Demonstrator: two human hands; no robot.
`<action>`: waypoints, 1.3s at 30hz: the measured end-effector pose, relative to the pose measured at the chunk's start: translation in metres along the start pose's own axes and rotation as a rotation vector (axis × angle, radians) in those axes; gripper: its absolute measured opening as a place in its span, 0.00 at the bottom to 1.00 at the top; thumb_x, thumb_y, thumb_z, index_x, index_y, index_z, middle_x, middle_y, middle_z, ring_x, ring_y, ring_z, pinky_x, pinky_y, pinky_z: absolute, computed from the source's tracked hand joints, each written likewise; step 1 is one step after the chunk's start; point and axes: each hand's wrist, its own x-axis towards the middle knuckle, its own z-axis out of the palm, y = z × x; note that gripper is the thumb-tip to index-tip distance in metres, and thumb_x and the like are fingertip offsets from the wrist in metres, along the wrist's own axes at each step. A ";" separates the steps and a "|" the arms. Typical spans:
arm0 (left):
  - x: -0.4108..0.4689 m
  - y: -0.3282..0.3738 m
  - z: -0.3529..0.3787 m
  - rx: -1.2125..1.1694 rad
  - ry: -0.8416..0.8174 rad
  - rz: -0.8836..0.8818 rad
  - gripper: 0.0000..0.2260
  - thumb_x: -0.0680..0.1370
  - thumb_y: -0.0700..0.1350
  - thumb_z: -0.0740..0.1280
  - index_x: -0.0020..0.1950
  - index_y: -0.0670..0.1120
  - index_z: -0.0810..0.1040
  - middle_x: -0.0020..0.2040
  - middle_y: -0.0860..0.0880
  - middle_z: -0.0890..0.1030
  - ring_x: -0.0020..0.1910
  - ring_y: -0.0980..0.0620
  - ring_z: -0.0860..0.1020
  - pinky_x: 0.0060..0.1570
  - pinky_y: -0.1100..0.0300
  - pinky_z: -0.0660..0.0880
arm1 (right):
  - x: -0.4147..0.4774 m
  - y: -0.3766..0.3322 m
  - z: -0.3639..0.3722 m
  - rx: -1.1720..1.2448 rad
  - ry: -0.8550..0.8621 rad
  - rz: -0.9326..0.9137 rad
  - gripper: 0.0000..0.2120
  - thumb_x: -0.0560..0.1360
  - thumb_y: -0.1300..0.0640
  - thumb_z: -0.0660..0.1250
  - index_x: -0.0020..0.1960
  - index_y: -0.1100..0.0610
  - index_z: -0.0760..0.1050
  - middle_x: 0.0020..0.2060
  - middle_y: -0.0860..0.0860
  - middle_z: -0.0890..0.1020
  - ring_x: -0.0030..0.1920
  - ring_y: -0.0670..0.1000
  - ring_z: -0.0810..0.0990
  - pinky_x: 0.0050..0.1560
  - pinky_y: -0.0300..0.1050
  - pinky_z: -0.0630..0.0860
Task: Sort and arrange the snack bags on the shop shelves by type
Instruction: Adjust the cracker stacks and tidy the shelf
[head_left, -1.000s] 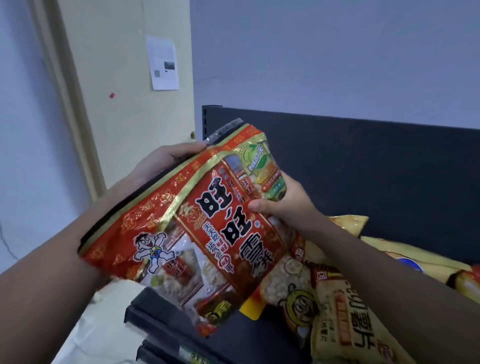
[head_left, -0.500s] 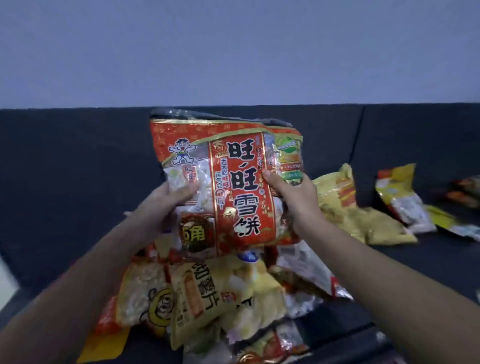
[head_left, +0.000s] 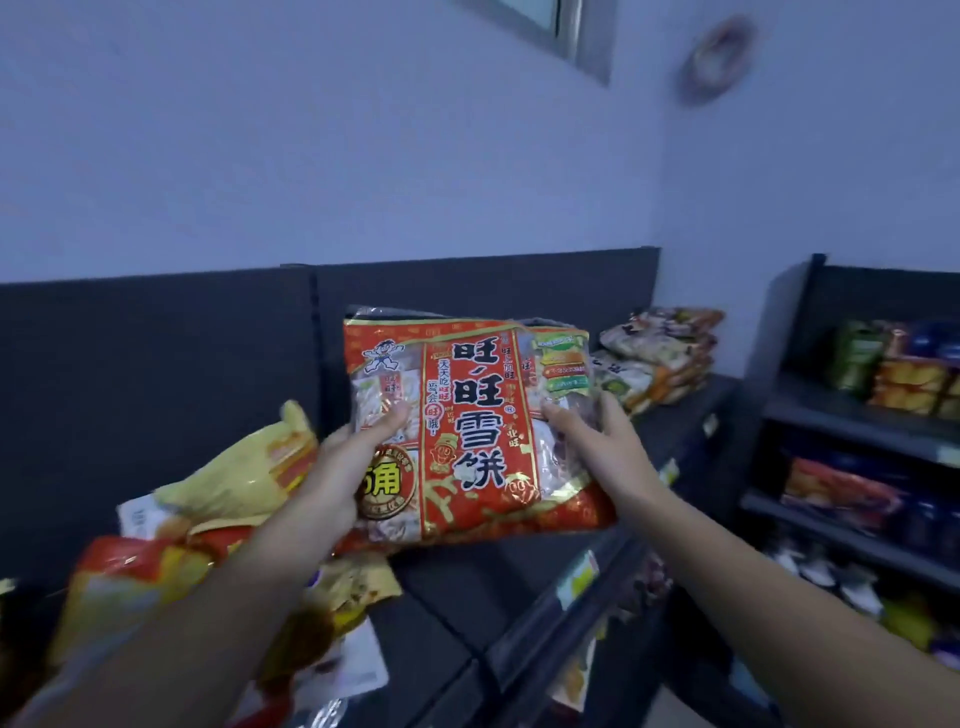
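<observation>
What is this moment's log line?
left hand: grips red snack bag | right hand: grips it too | bag: upright over shelf | bag stack: shelf's right end

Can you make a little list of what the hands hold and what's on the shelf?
Held: large red foil snack bag, print facing camera
Left hand: grips its left side
Right hand: grips its right side
Left of bag: crumpled yellow plastic snack bag
Far right: stack of pale plastic snack bags
Under all: dark grey metal shelf
</observation>
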 end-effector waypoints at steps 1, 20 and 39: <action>0.014 -0.007 0.031 -0.006 -0.042 -0.038 0.16 0.71 0.54 0.72 0.54 0.48 0.78 0.39 0.48 0.85 0.36 0.50 0.84 0.35 0.60 0.75 | 0.007 0.003 -0.030 -0.018 0.013 -0.003 0.23 0.72 0.49 0.71 0.63 0.51 0.66 0.55 0.51 0.81 0.48 0.52 0.84 0.53 0.57 0.79; 0.246 -0.109 0.342 0.097 -0.303 -0.257 0.49 0.49 0.67 0.78 0.64 0.44 0.73 0.51 0.42 0.84 0.48 0.42 0.83 0.54 0.45 0.77 | 0.211 0.074 -0.298 -0.179 0.358 0.120 0.22 0.73 0.53 0.70 0.62 0.56 0.66 0.50 0.52 0.80 0.45 0.55 0.83 0.50 0.55 0.79; 0.407 -0.147 0.609 0.097 -0.353 -0.009 0.42 0.66 0.47 0.78 0.68 0.57 0.53 0.61 0.51 0.70 0.59 0.47 0.73 0.62 0.47 0.71 | 0.420 0.117 -0.532 -0.346 0.434 0.126 0.16 0.73 0.49 0.69 0.52 0.56 0.66 0.48 0.56 0.79 0.45 0.57 0.82 0.49 0.60 0.79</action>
